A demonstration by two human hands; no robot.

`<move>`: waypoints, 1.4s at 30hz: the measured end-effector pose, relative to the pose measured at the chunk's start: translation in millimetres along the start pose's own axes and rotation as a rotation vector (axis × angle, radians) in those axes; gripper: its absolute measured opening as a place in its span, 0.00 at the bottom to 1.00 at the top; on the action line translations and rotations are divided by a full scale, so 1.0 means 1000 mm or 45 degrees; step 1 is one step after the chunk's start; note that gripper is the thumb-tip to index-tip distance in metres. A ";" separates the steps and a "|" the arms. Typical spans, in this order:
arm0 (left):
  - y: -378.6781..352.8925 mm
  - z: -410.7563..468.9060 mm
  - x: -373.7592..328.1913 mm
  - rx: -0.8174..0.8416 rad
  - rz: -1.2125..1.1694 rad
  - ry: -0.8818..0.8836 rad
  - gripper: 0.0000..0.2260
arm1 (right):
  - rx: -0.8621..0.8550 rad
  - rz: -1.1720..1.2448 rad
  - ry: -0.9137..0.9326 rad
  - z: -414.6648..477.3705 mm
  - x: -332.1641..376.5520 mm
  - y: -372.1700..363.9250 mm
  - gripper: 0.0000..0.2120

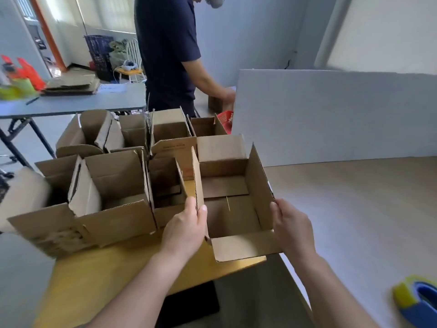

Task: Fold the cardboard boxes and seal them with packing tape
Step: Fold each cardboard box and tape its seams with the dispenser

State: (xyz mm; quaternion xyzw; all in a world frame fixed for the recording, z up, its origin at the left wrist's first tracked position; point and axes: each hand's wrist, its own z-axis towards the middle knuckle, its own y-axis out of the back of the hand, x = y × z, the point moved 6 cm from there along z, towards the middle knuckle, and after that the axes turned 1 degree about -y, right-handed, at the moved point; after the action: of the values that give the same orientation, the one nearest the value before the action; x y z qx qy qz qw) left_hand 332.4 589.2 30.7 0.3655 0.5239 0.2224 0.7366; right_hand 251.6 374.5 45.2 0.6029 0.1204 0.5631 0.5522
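An open brown cardboard box (pixel 231 216) with its top flaps standing up sits between my hands, over the edge of the yellow wooden surface (pixel 106 271). My left hand (pixel 186 228) grips the box's left flap, thumb and fingers pinching its edge. My right hand (pixel 292 228) holds the right flap and wall from outside. A seam of tape shows on the box floor. A yellow and blue tape dispenser (pixel 416 299) lies on the pale table at the lower right.
Several other open cardboard boxes (pixel 113 192) crowd the surface to the left and behind. A white board (pixel 331 114) stands upright at the right. A person in a dark shirt (pixel 168 50) works behind the boxes. A grey folding table (pixel 71 102) holds flat cardboard.
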 end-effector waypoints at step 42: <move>-0.033 0.022 0.028 -0.040 0.103 0.084 0.19 | 0.221 -0.364 0.280 0.036 -0.006 -0.070 0.10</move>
State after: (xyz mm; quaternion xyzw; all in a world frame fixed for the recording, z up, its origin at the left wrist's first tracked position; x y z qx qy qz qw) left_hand 361.1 581.2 -7.3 0.3673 0.5291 0.2722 0.7149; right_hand 312.6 376.0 -5.2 0.5597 0.3125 0.5291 0.5561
